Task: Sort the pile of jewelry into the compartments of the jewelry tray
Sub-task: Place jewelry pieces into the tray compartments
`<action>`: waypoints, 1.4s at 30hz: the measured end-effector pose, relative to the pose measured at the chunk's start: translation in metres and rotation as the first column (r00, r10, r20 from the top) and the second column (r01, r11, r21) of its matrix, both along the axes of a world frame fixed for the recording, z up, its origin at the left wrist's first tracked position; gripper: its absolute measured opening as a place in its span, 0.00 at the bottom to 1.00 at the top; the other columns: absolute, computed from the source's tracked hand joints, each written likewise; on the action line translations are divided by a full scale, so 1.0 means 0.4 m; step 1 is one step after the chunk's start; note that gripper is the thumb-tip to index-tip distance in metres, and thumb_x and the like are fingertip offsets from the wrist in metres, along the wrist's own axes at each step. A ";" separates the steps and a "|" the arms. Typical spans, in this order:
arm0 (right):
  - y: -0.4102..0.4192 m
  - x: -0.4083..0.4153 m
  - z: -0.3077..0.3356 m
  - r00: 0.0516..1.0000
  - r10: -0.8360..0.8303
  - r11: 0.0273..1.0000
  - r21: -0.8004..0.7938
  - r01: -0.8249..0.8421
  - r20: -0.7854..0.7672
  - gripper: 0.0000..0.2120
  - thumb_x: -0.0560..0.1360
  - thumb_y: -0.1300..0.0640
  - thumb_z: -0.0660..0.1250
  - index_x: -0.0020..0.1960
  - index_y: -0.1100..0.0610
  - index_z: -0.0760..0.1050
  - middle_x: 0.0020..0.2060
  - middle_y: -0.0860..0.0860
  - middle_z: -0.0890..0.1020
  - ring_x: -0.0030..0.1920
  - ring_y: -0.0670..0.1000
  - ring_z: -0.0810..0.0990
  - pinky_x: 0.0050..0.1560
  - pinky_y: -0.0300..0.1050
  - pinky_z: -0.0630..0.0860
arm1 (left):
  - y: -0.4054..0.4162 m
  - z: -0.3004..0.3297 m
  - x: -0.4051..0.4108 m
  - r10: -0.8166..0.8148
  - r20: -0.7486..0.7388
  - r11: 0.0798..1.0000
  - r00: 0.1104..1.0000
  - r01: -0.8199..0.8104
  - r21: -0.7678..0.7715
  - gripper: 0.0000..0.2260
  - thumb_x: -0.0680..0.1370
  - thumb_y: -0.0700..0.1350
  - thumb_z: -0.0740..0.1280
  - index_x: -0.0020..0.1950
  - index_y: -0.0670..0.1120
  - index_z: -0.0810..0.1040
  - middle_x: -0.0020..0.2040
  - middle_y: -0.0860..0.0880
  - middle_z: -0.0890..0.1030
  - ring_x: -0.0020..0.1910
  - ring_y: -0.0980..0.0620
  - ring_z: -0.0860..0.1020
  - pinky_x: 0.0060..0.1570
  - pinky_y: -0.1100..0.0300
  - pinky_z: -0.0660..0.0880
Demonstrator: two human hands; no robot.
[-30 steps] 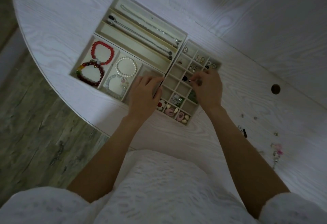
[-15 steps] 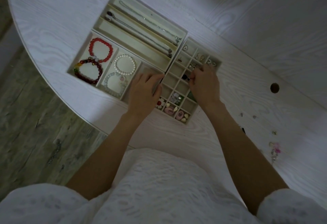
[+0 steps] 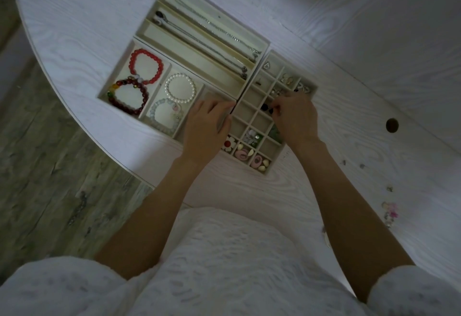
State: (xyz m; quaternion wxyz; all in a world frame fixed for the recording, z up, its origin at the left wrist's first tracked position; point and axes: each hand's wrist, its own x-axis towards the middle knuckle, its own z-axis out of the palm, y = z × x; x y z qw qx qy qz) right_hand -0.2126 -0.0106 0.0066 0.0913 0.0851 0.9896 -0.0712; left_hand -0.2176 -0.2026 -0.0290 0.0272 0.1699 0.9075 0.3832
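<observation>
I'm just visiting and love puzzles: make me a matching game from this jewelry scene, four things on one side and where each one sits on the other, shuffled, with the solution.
Things
1. red bead bracelet
2. white pearl bracelet
3. pink flower charm
4. silver chain

Places
A. loose on the white table, at the person's right
B. long narrow compartment at the far side of the tray
C. leftmost square compartment, beside a dark bead bracelet
D. middle square compartment, just left of the left hand

Pairs: 1-C, 2-D, 3-A, 4-B
</observation>
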 end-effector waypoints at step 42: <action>0.207 0.477 0.008 0.822 -0.568 0.821 -0.087 0.564 -0.028 0.12 0.73 0.62 0.68 0.56 0.60 0.78 0.53 0.61 0.79 0.52 0.63 0.75 0.54 0.53 0.71 | 0.011 0.017 0.000 -0.034 0.061 0.992 0.998 0.041 -0.118 0.13 0.75 0.38 0.68 0.60 0.43 0.78 0.48 0.44 0.78 0.38 0.48 0.77 0.41 0.59 0.72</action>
